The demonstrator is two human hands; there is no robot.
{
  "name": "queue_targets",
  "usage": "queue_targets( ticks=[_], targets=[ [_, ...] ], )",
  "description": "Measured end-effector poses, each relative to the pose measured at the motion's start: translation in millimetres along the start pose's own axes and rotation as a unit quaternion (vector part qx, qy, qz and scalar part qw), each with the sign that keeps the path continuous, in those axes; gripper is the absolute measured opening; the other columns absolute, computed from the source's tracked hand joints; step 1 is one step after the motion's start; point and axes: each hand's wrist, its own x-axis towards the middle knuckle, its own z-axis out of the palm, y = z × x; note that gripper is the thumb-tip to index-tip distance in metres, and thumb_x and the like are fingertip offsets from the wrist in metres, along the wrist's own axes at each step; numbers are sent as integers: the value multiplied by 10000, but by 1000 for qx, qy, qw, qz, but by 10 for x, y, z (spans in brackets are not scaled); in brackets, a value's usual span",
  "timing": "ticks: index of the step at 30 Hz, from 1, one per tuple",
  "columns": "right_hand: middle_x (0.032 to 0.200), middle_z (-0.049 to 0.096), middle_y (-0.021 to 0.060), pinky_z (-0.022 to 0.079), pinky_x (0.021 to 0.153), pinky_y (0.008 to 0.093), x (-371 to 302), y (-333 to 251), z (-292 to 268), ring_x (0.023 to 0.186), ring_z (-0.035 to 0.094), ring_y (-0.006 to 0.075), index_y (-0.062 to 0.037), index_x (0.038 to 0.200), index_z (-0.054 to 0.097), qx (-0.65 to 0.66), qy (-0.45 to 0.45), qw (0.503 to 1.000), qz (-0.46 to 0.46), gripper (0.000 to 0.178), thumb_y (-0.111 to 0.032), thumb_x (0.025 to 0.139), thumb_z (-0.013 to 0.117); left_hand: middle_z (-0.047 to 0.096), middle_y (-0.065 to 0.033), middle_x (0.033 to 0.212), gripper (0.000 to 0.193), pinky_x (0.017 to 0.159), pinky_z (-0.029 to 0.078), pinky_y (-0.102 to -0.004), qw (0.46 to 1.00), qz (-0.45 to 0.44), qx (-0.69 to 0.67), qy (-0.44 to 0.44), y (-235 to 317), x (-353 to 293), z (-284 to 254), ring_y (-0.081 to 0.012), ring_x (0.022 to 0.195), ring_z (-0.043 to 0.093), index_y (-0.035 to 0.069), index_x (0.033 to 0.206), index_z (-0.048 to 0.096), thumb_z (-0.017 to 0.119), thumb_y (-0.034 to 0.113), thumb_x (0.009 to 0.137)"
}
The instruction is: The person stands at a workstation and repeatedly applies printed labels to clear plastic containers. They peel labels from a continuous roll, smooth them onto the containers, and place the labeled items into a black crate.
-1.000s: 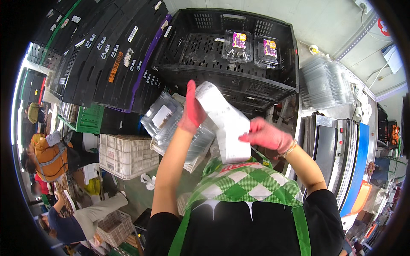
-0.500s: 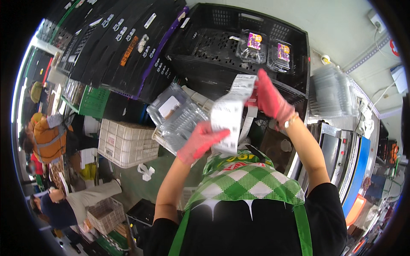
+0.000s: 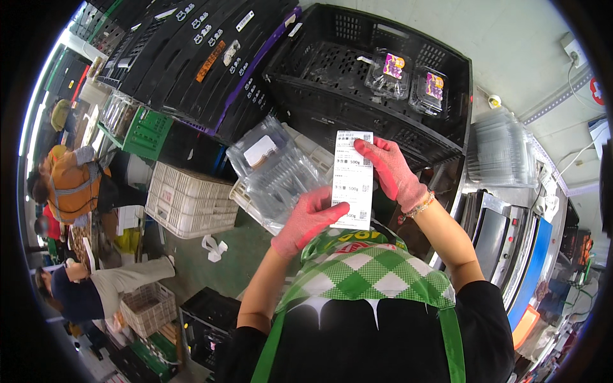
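A white strip of printed labels (image 3: 352, 182) is stretched upright in front of my chest. My left hand (image 3: 308, 222), in a red glove, pinches its lower left edge with the thumb on top. Higher up, my right hand (image 3: 394, 171), also gloved in red with a beaded bracelet at the wrist, grips the strip's upper right edge. Its thumb lies on the printed face. Beyond my left hand, clear plastic trays (image 3: 271, 163) are piled in a white crate. Past the strip, two clear clamshell boxes (image 3: 387, 78) with purple and yellow labels sit in a black crate (image 3: 319, 76).
Stacked black crates (image 3: 172, 76) rise at the far left. A white crate (image 3: 188, 201) stands on the floor to my left. Clear lids (image 3: 501, 150) are piled at the right, near a metal machine (image 3: 495, 230). Two people (image 3: 73, 188) are at the left.
The strip, curled and blurred before, is now flat and pulled straight. My right hand has come down and nearer, and my left has shifted slightly right. The view has moved a little.
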Motion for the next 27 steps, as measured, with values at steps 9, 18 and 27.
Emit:
queue_targets(
  ticks=[9, 18, 27],
  targets=[
    [934, 621, 127, 520, 709, 290, 0, 391, -9, 808, 627, 186, 50, 1042, 539, 49, -51, 989, 128, 299, -147, 822, 583, 591, -76, 945, 294, 734, 442, -240, 981, 129, 42, 141, -25, -199, 7, -102, 835, 546, 1, 1086, 523, 551, -23, 794],
    [716, 615, 128, 469, 667, 316, 0, 532, 305, 681, 602, 180, 41, 817, 605, -499, -180, 835, 142, 454, -402, 796, 509, 524, -88, 957, 227, 689, 464, -264, 975, 90, 163, 123, -459, -406, -311, -174, 769, 558, 92, 905, 657, 642, 9, 694],
    [944, 573, 145, 455, 722, 373, 848, 1048, 623, 848, 581, 286, -61, 996, 491, -718, -148, 642, -225, 376, -357, 774, 555, 551, -152, 1101, 217, 726, 499, -298, 989, 77, -99, 78, -434, -1127, -526, -209, 881, 594, -48, 931, 619, 630, 68, 748]
  ],
)
